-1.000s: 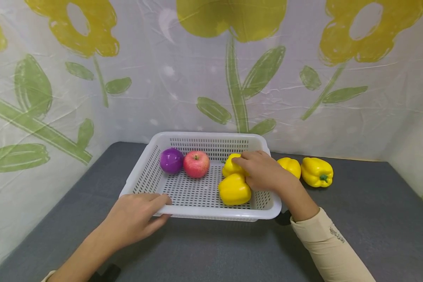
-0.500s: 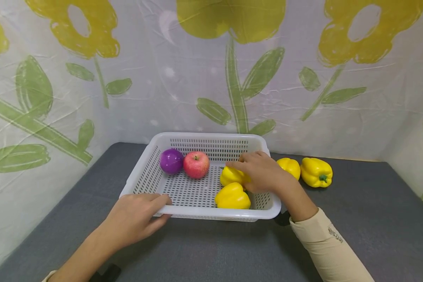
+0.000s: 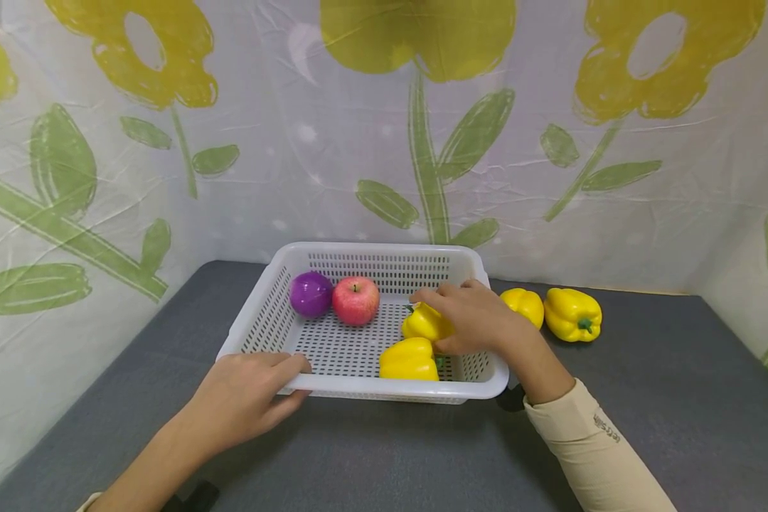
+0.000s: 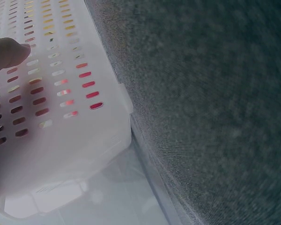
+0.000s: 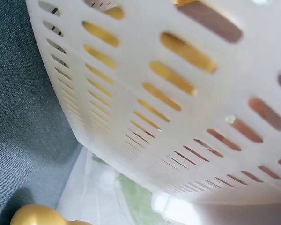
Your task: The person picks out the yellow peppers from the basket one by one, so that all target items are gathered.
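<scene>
A white slotted plastic basket (image 3: 358, 385) stands on the dark table. My left hand (image 3: 249, 390) grips its front rim near the left corner; in the left wrist view the thumb (image 4: 8, 52) lies against the slotted wall. Reaching over the right side, my right hand (image 3: 470, 316) holds a yellow bell pepper (image 3: 422, 324), partly covered by the fingers. Another yellow bell pepper (image 3: 409, 360) lies just in front of it, against the front wall. A red apple (image 3: 355, 301) and a shiny purple ball-shaped item (image 3: 311, 294) sit side by side at the back left.
Outside the basket, to the right, lie two more yellow bell peppers (image 3: 572, 314), one partly behind the right forearm. A cloth with printed flowers (image 3: 333, 142) hangs behind the dark tabletop (image 3: 371, 455) and down both sides.
The front pepper in the basket has rolled left and toward the front wall. The pepper under my right hand has shifted slightly forward and turned. My left hand has stayed on the rim.
</scene>
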Tool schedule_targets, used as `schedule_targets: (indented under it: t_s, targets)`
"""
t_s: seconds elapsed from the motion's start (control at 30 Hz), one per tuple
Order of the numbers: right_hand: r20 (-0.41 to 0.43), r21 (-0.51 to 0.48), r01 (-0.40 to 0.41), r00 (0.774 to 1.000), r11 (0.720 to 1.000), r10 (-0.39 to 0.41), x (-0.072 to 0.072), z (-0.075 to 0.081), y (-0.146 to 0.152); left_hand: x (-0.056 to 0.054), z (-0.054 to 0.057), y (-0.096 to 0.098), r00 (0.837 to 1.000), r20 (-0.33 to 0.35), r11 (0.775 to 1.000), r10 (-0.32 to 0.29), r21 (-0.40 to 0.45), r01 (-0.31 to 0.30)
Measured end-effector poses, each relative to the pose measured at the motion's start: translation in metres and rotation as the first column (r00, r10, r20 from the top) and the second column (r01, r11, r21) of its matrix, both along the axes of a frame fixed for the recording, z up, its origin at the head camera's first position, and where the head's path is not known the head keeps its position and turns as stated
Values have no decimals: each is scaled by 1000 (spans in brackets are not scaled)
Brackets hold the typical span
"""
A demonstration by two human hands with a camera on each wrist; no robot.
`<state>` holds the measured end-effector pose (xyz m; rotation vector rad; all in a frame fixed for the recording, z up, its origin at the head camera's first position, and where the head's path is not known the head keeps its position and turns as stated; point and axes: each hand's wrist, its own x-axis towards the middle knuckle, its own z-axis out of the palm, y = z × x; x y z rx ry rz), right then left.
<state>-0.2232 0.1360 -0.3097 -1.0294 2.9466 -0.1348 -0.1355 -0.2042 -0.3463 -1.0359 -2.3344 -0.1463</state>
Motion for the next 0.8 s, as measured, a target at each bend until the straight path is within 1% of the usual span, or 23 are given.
schedule_targets:
  t_s: [0.17,0.5,0.8]
  targets:
    - [-22,29,5,1000,1000,-4,0,0,-1,0,0,0,1000,-6,1000,-5,2,5]
    - [-14,-10,-2,1000,1000,2,0,0,-1,0,0,0,1000,6,1000,4,-5,-4]
    - [2,-35,8,1000,999,-8,-1,-1,0,0,-1,0,1000,8,1000,4,-5,-4]
